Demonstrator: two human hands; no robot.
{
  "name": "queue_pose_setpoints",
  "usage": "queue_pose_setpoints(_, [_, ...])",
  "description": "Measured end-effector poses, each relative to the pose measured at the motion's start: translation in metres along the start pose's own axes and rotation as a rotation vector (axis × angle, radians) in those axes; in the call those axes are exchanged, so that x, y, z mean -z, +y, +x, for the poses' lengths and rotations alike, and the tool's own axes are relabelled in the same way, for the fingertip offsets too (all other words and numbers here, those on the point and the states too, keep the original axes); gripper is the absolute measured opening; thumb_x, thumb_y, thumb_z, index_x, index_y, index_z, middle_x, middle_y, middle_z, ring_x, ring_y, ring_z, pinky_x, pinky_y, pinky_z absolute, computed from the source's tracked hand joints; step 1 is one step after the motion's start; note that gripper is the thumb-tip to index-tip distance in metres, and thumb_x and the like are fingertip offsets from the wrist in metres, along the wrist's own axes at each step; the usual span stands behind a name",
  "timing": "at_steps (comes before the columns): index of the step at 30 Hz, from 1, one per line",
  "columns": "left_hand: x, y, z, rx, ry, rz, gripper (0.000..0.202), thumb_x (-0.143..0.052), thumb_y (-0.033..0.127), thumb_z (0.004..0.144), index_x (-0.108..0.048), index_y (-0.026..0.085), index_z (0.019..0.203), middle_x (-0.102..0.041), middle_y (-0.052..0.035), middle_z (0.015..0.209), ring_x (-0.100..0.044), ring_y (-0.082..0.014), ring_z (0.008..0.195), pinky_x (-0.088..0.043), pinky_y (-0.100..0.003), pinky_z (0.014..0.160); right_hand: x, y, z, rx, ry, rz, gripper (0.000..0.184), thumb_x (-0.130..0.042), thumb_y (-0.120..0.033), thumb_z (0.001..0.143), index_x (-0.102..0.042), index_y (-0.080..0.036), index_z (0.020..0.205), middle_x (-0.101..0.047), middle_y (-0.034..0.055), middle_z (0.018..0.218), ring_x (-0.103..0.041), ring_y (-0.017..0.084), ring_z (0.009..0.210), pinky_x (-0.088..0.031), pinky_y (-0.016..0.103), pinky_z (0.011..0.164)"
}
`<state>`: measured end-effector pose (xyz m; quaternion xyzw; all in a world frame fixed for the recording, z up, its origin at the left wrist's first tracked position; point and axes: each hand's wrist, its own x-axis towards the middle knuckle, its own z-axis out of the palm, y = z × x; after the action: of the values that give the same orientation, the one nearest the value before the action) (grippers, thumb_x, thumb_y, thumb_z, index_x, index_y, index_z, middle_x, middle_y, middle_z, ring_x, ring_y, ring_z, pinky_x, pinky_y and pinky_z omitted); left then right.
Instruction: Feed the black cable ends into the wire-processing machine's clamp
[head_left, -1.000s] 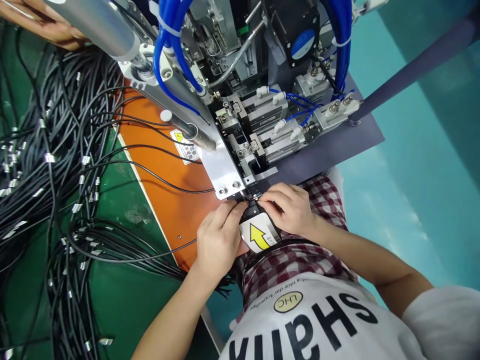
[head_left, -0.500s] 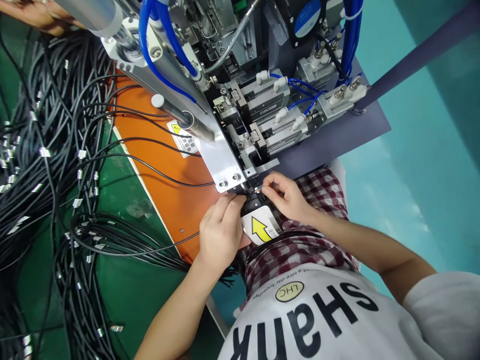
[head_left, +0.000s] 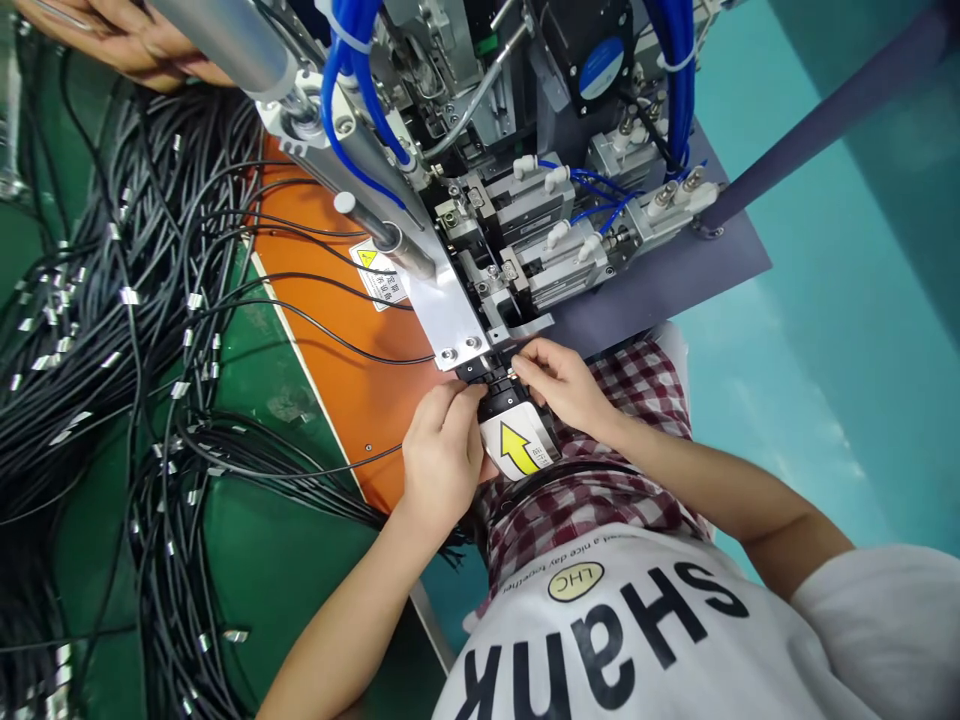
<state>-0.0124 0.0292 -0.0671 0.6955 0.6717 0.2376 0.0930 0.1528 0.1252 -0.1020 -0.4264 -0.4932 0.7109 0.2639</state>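
My left hand [head_left: 441, 455] is closed in a pinch on a thin black cable [head_left: 315, 470] at the mouth of a small metal machine [head_left: 487, 290]. My right hand [head_left: 564, 382] pinches the cable's tip, its fine wires barely visible, against the machine's front slot. Between the two hands sits a black block with a white label and a yellow arrow [head_left: 517, 447]. The cable trails off left across the orange plate [head_left: 330, 370].
A thick heap of black cables with silver bands [head_left: 112, 330] covers the green mat [head_left: 270, 570] on the left. Blue air hoses [head_left: 352, 60] and pneumatic cylinders [head_left: 555, 240] crowd the machine. Another person's hand [head_left: 112, 40] rests at the top left. Teal floor lies on the right.
My right hand has shifted its pinch slightly toward the machine's slot. My left hand stays put on the cable. The view has swung a little.
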Motion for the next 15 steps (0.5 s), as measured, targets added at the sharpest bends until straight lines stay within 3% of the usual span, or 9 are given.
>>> queue_pose_setpoints(5, [0.007,0.004,-0.021,0.017,0.035,0.057,0.034,-0.050,0.013,0.096,-0.060,0.016,0.129,-0.065,-0.0146,0.118,-0.061,-0.0242,0.107,-0.052,-0.038,0.095,-0.002,-0.003,0.001,-0.129,0.002,0.229,0.042,-0.075,-0.055,0.079,-0.055,-0.018,0.073,-0.052,-0.0045,0.066,-0.043,0.006,0.049,-0.031,0.023,0.048])
queue_pose_setpoints(10, [0.008,0.000,-0.046,0.038,-0.010,0.134,0.051,-0.047,0.013,0.097,-0.047,0.019,0.148,-0.059,-0.0179,0.134,-0.055,-0.0295,0.121,-0.047,-0.047,0.102,-0.004,-0.005,0.000,-0.107,0.026,0.208,0.041,-0.078,-0.050,0.077,-0.054,-0.018,0.068,-0.052,-0.0048,0.061,-0.044,0.006,0.049,-0.032,0.022,0.049])
queue_pose_setpoints(15, [0.008,-0.010,-0.046,0.006,-0.022,0.101,0.051,-0.044,0.013,0.098,-0.047,0.021,0.148,-0.056,-0.0163,0.140,-0.051,-0.0278,0.129,-0.045,-0.047,0.109,-0.005,-0.005,-0.001,-0.150,0.031,0.221,0.041,-0.080,-0.049,0.075,-0.055,-0.017,0.066,-0.051,-0.0055,0.060,-0.044,0.005,0.049,-0.032,0.021,0.050])
